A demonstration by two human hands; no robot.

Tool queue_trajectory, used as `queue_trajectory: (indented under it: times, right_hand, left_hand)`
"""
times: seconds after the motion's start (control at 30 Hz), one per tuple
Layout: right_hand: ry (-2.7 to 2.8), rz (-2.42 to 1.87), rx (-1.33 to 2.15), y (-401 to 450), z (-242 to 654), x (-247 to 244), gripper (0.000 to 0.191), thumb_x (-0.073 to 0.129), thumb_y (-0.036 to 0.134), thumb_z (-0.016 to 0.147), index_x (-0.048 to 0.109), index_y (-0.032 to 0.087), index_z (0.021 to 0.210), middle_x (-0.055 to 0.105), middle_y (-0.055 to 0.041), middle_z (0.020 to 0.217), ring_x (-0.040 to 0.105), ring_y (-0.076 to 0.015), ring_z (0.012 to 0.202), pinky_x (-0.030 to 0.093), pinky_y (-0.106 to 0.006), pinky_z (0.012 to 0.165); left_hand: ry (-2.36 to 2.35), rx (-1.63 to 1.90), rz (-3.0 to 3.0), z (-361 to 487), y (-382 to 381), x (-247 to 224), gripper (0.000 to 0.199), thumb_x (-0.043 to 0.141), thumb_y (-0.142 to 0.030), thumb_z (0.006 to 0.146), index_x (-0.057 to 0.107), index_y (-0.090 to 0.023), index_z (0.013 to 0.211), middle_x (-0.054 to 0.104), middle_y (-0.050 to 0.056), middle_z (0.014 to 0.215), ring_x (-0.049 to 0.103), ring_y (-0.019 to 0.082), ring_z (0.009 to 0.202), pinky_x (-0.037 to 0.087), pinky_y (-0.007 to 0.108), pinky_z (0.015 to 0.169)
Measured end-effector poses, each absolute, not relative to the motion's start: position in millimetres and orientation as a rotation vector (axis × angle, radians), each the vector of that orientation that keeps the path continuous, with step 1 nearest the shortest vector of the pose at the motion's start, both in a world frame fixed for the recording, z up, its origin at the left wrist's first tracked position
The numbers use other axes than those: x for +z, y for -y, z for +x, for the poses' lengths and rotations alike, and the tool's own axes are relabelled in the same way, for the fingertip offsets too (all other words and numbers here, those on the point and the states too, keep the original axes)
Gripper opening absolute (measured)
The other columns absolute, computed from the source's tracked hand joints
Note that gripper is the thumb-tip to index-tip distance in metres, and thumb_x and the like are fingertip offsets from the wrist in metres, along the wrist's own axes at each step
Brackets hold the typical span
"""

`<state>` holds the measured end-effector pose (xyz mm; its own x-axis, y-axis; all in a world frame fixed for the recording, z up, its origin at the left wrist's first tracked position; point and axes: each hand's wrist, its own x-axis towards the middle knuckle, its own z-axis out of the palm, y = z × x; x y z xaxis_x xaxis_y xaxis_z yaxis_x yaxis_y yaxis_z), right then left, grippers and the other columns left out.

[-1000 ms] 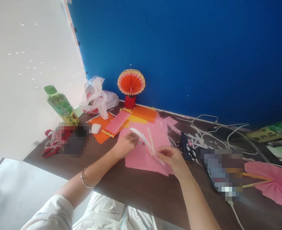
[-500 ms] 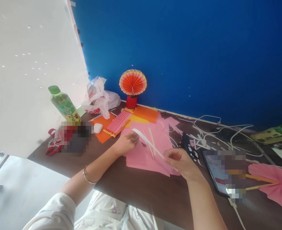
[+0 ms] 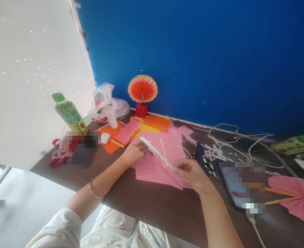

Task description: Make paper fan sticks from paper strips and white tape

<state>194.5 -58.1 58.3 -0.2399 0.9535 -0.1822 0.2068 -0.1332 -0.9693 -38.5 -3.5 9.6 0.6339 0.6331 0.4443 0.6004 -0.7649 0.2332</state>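
A long, thin white strip (image 3: pixel 154 150) is stretched at a slant between my two hands, above a stack of pink paper (image 3: pixel 152 172). My left hand (image 3: pixel 134 153) pinches it near its upper left end. Lower down to the right, the thumb and fingers of my right hand (image 3: pixel 190 173) are closed on the same strip. Whether it is tape or paper I cannot tell. Two thin sticks (image 3: pixel 163 151) lie on the pink paper beneath it. Just beyond my left hand is a pleated pink paper (image 3: pixel 128 131) with orange and yellow ends.
A round folded paper fan (image 3: pixel 142 89) stands in a red holder at the wall. Left are a green-capped bottle (image 3: pixel 69 113) and a plastic bag (image 3: pixel 108 106). Right are white scraps and cables, a phone (image 3: pixel 234 186) and a pink fan (image 3: pixel 296 196). Some areas are blurred out.
Both hands have shifted slightly to the left, with the white strip still held between them. The things on the table have stayed where they were.
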Motion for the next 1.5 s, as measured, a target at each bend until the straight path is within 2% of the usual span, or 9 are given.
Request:
queue_trajectory:
  times: [0.07, 0.17, 0.33, 0.43, 0.57, 0.77, 1.07, 1.33, 1.5]
  right_hand:
    - [1.473, -1.325, 1.441, 58, 192, 54, 0.028, 0.075, 0.041, 0.055, 0.062, 0.016, 0.056, 0.056, -0.0006, 0.057, 0.048, -0.0111, 0.055, 0.039, -0.024, 0.053]
    - [1.473, -1.32, 1.463, 57, 190, 49, 0.027, 0.075, 0.039, 0.058, 0.062, 0.016, 0.058, 0.055, 0.0003, 0.057, 0.046, -0.0096, 0.053, 0.037, -0.022, 0.05]
    - [1.488, -1.349, 1.492, 58, 184, 51, 0.028, 0.074, 0.04, 0.059, 0.061, 0.015, 0.058, 0.051, 0.0015, 0.055, 0.04, -0.0072, 0.048, 0.031, -0.021, 0.044]
    - [1.489, -1.364, 1.476, 60, 178, 55, 0.03, 0.073, 0.042, 0.059, 0.061, 0.015, 0.058, 0.049, 0.0015, 0.054, 0.039, -0.0072, 0.048, 0.03, -0.021, 0.043]
    - [1.524, -1.403, 1.458, 60, 176, 55, 0.031, 0.071, 0.044, 0.059, 0.059, 0.015, 0.058, 0.049, 0.0013, 0.055, 0.04, -0.0079, 0.05, 0.031, -0.021, 0.044]
    - [1.576, -1.463, 1.366, 59, 175, 48, 0.033, 0.07, 0.047, 0.059, 0.061, 0.015, 0.06, 0.051, 0.0004, 0.055, 0.041, -0.0093, 0.051, 0.034, -0.023, 0.046]
    - [1.487, -1.432, 1.363, 59, 174, 45, 0.029, 0.074, 0.043, 0.056, 0.063, 0.016, 0.056, 0.055, 0.0001, 0.054, 0.045, -0.0105, 0.051, 0.035, -0.024, 0.047]
    - [1.403, -1.405, 1.471, 58, 178, 45, 0.029, 0.076, 0.041, 0.055, 0.063, 0.015, 0.057, 0.054, 0.0006, 0.055, 0.043, -0.0087, 0.049, 0.032, -0.022, 0.044]
    - [1.474, -1.427, 1.487, 58, 182, 48, 0.03, 0.075, 0.042, 0.056, 0.063, 0.015, 0.057, 0.053, 0.0005, 0.054, 0.044, -0.0096, 0.051, 0.034, -0.023, 0.046]
  left_hand:
    - [-1.073, 0.868, 2.669, -39, 7, 12, 0.039, 0.035, -0.008, 0.08, 0.054, -0.015, 0.114, 0.062, 0.012, 0.111, 0.047, 0.023, 0.118, 0.033, 0.042, 0.101]
    - [-1.1, 1.02, 2.253, -39, 12, 17, 0.055, 0.047, -0.014, 0.069, 0.048, -0.014, 0.124, 0.063, 0.012, 0.109, 0.042, 0.031, 0.121, 0.028, 0.052, 0.101]
    - [-0.732, 1.174, 1.112, -36, 12, 30, 0.042, 0.042, -0.039, 0.081, 0.058, -0.014, 0.111, 0.06, 0.016, 0.115, 0.047, 0.034, 0.117, 0.045, 0.041, 0.082]
    - [-0.63, 1.171, 0.846, -33, 11, 33, 0.035, 0.061, -0.034, 0.075, 0.061, -0.012, 0.103, 0.064, 0.016, 0.108, 0.053, 0.032, 0.111, 0.043, 0.039, 0.088]
    - [-0.573, 1.2, 0.779, -32, 12, 32, 0.034, 0.07, -0.023, 0.07, 0.058, -0.013, 0.1, 0.066, 0.012, 0.104, 0.058, 0.027, 0.107, 0.036, 0.042, 0.098]
    - [-0.637, 1.266, 0.839, -31, 10, 30, 0.033, 0.068, -0.031, 0.073, 0.052, -0.013, 0.096, 0.064, 0.015, 0.109, 0.055, 0.028, 0.11, 0.038, 0.047, 0.099]
    - [-0.75, 1.246, 1.049, -32, 7, 24, 0.036, 0.056, -0.039, 0.081, 0.045, -0.014, 0.104, 0.058, 0.017, 0.118, 0.052, 0.028, 0.113, 0.043, 0.046, 0.095]
    - [-0.748, 1.16, 1.104, -35, 9, 26, 0.066, 0.062, -0.026, 0.078, 0.023, -0.019, 0.131, 0.052, 0.016, 0.126, 0.052, 0.025, 0.114, 0.044, 0.044, 0.094]
    - [-0.734, 1.142, 1.128, -41, 8, 33, 0.055, 0.059, -0.026, 0.08, 0.03, -0.016, 0.125, 0.052, 0.018, 0.125, 0.054, 0.026, 0.112, 0.043, 0.045, 0.096]
